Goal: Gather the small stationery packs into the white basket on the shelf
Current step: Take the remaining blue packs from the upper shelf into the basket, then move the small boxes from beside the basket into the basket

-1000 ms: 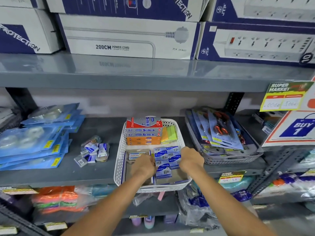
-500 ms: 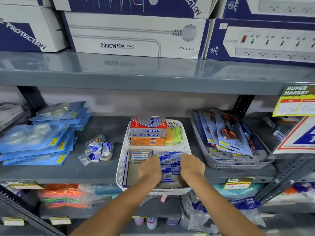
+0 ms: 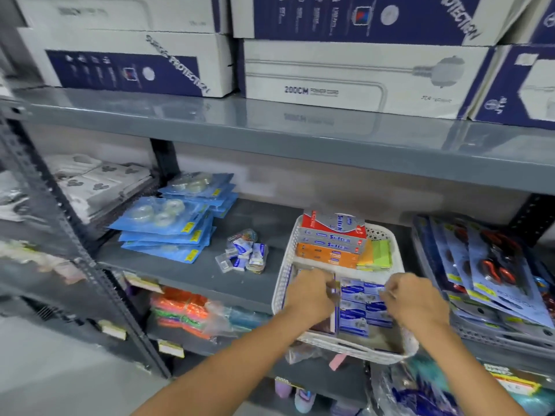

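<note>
Left hand (image 3: 310,292) and right hand (image 3: 416,298), fingers curled, pinching small blue-and-white stationery packs (image 3: 357,307) lying between them inside white perforated plastic basket (image 3: 283,283) on grey shelf (image 3: 192,274).

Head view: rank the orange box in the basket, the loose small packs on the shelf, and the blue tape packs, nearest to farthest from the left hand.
From the left hand:
1. Orange box, just behind it inside the white basket.
2. Loose small packs, on the shelf left of the basket.
3. Blue tape packs, stacked farther left and back.
</note>
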Demonstrator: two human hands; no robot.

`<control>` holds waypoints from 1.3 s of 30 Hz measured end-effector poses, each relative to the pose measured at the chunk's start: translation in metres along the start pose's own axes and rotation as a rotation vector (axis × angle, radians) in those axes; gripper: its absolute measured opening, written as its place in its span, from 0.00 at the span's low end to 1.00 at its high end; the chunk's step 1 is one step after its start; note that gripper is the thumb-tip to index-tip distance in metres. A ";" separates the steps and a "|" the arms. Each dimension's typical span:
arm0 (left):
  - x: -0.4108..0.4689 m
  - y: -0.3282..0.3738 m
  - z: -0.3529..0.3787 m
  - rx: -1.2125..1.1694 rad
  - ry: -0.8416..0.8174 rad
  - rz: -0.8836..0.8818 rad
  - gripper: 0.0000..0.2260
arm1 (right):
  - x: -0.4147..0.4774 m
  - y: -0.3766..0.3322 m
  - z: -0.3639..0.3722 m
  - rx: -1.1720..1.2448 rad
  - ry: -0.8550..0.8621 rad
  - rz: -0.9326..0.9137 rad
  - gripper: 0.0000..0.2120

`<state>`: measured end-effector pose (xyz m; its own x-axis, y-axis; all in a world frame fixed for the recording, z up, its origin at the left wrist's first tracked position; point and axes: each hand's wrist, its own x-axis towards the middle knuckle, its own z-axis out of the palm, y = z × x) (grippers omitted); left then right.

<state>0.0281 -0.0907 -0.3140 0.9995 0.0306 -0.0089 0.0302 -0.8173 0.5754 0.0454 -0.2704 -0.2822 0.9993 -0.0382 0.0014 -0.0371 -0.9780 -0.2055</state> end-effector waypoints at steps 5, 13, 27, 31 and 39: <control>-0.018 -0.049 -0.057 -0.050 0.322 0.064 0.17 | 0.014 -0.051 -0.009 0.126 0.076 -0.172 0.07; -0.019 -0.194 -0.096 0.281 0.328 -0.168 0.45 | 0.042 -0.175 0.019 0.298 0.064 -0.366 0.13; 0.022 -0.269 -0.070 0.554 -0.059 -0.055 0.63 | 0.067 -0.280 0.090 0.078 -0.199 -0.228 0.20; 0.022 -0.274 -0.070 0.583 -0.067 0.036 0.63 | 0.074 -0.290 0.095 0.064 -0.205 -0.207 0.16; 0.024 -0.278 -0.068 0.574 -0.049 0.068 0.64 | 0.081 -0.303 0.095 -0.026 -0.230 -0.202 0.20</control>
<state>0.0428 0.1766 -0.4189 0.9983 -0.0480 -0.0331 -0.0467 -0.9981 0.0407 0.1381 0.0420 -0.3124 0.9621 0.2025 -0.1826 0.1656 -0.9660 -0.1987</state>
